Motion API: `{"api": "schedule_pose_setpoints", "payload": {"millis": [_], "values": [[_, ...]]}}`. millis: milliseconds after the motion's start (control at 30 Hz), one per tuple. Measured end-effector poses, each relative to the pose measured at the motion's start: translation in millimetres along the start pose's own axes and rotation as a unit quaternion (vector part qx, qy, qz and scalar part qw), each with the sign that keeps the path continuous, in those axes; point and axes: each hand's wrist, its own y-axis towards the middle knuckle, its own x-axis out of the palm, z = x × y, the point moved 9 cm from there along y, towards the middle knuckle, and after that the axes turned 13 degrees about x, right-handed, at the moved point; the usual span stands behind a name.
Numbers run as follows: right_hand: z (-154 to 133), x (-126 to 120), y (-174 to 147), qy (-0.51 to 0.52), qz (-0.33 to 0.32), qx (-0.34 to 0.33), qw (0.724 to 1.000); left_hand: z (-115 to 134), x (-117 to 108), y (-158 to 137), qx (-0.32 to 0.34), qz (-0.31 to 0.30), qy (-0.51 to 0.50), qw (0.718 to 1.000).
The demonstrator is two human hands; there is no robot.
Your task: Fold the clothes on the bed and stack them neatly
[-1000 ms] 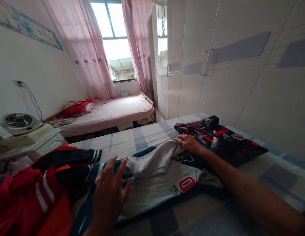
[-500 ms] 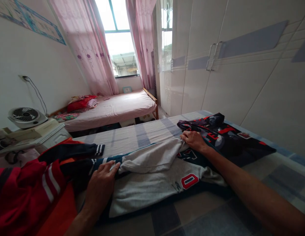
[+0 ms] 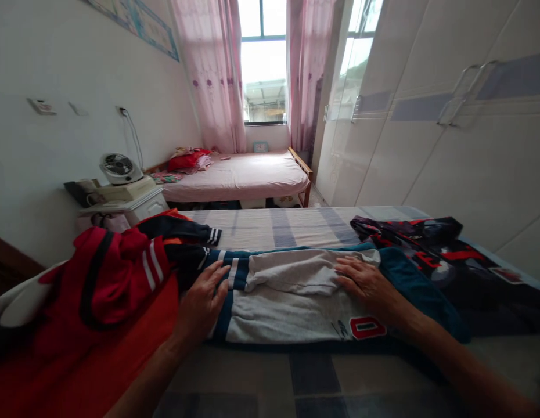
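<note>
A grey and teal sweatshirt with a red-edged patch lies on the bed in front of me, one sleeve laid lengthwise across its body. My left hand rests on the striped cuff end, fingers stretched out. Flat on the sleeve's upper part, near the shoulder, is my right hand, its fingers extended. Left of the sweatshirt is a heap of red, orange and navy clothes. To the right lies a dark garment with red lettering, partly behind the teal part.
A checked sheet covers the near bed. Beyond it stands a pink-covered bed below the window. At left, a small fan sits on a white cabinet. Wardrobe doors line the right side.
The view has swung left. My right hand has gone from gripping the sleeve's shoulder end to lying flat on it. The sweatshirt's sleeve and body now lie straighter.
</note>
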Motion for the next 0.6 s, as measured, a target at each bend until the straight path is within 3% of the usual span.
{"api": "schedule_pose_setpoints", "payload": {"millis": [67,167,233,333,467,600], "values": [[-1.9,-16.9,-6.3,0.006,0.046,0.003,0.999,-8.1,-16.0,-8.1,-0.023,0.046,0.001,0.999],[11.2,-46.8,-27.2,-0.014,0.123,0.06,0.991,3.2,-21.0,-11.9,0.013,0.038,-0.002,0.999],[34.9,-64.8,-50.4,-0.042,0.172,0.144,0.974,23.7,-16.1,-9.5,0.065,0.013,0.001,0.998],[81.9,-81.0,-98.2,-0.056,0.212,0.305,0.927,63.8,-5.1,-3.4,0.152,-0.018,0.009,0.988],[129.4,-72.3,-157.0,0.012,0.171,0.471,0.866,112.5,13.0,3.1,0.227,-0.049,-0.001,0.973],[143.6,-44.8,-180.2,0.155,0.091,0.547,0.818,135.9,41.5,2.3,0.239,-0.066,-0.005,0.969]]}}
